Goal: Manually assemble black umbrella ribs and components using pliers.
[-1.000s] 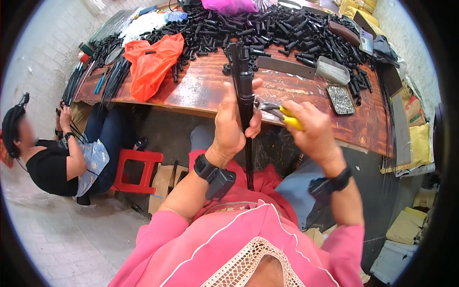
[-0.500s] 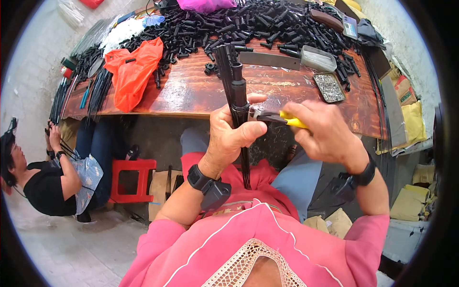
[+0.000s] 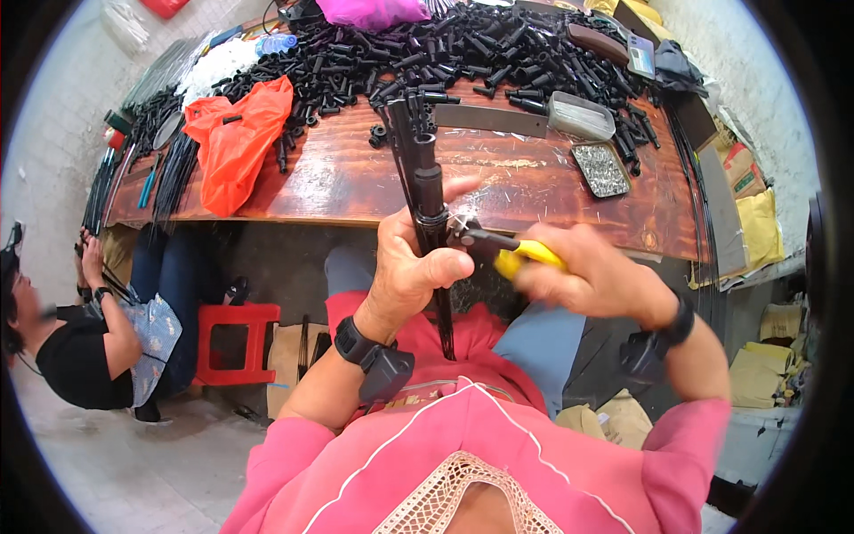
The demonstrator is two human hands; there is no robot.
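Note:
My left hand is wrapped round a folded black umbrella frame, a tube among thin black ribs, held upright above my lap in front of the table's near edge. Its lower ribs reach down below my fist. In my right hand is a pair of pliers with dark jaws and yellow handles. The jaw tips are at the collar of the frame, beside my left fingers; a bit of thin bright wire shows there. Whether the jaws grip it I cannot tell. Motion blurs my right fingers.
Black plastic tubes are heaped across the back of the wooden table. An orange bag, a flat metal strip, a clear box and a tin of small metal parts lie nearer. Another person sits at left, by a red stool.
The pliers' handles have swung downward and toward me, their jaws staying by the collar. The whole view has shifted slightly. My left hand keeps its hold on the frame.

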